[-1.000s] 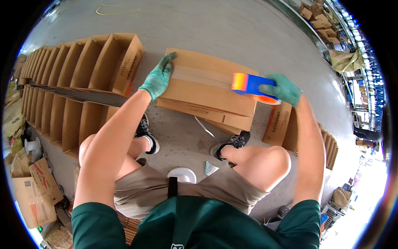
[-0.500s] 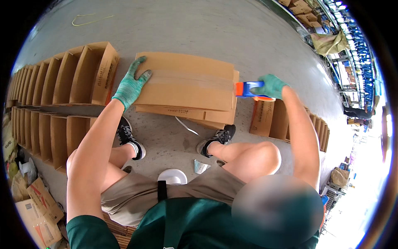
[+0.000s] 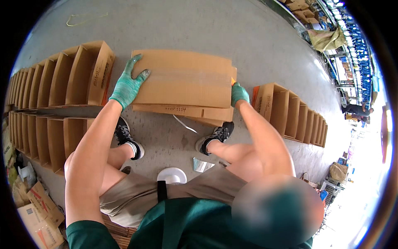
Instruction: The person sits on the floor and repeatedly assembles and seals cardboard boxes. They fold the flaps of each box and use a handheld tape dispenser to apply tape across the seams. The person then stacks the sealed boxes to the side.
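Note:
A closed brown cardboard box (image 3: pixel 182 89) lies in front of my knees, on top of other cardboard pieces (image 3: pixel 178 111). A faint strip of clear tape runs along the middle of its top. My left hand (image 3: pixel 127 88), in a green glove, rests on the box's left end with thumb and fingers spread. At the right end my gloved right hand (image 3: pixel 239 94) is closed round the tape dispenser, pressed against the box's side. Most of the dispenser is hidden by the hand and the box; only a small yellow-orange bit shows.
Rows of open cardboard boxes stand at the left (image 3: pixel 93 74) and the right (image 3: pixel 280 110). My shoes (image 3: pixel 219 135) are just below the box. A white round object (image 3: pixel 172 176) sits between my legs. Racks (image 3: pixel 356 45) line the far right, and flattened cartons (image 3: pixel 39 220) lie lower left.
My right hand has moved left and slightly down with the tape dispenser, from beyond the box's right end to its side. My left hand stays on the box.

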### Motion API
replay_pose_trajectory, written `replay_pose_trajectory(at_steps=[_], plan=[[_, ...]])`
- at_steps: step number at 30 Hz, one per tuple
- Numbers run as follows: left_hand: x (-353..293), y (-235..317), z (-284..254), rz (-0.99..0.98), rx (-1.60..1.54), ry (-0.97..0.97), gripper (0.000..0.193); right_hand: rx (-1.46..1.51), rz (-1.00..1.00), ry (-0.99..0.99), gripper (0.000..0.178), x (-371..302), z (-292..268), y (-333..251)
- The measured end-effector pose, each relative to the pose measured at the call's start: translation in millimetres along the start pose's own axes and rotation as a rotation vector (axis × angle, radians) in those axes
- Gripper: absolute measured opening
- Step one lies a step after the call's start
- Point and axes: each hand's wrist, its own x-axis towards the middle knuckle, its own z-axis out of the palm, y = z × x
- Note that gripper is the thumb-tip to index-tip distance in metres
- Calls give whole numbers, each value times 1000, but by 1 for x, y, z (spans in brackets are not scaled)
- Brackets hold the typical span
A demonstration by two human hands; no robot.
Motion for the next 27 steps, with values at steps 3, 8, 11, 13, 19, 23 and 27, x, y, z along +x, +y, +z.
replay_pose_trajectory(at_steps=[3, 8, 11, 13, 19, 23, 27], plan=[[4, 6, 20, 59, 18, -37, 57, 682, 117, 138, 37, 42, 82, 66], [2, -13, 2, 39, 55, -16, 52, 843, 85, 84, 35, 6, 22, 7], [2, -10, 1, 22, 100, -2, 51, 785, -30, 614, 28, -46, -48, -31], [5, -9, 6, 42, 97, -11, 49, 1090, -394, 708, 27, -64, -69, -74], [14, -23, 9, 95, -25, -33, 50, 196, -830, 642, 52, -106, -47, -224], [7, -15, 12, 40, -8, 32, 53, 10, -762, 588, 57, -93, -50, -187], [14, -37, 9, -11, -98, 59, 55, 61, -520, 560, 59, -55, -67, -88]])
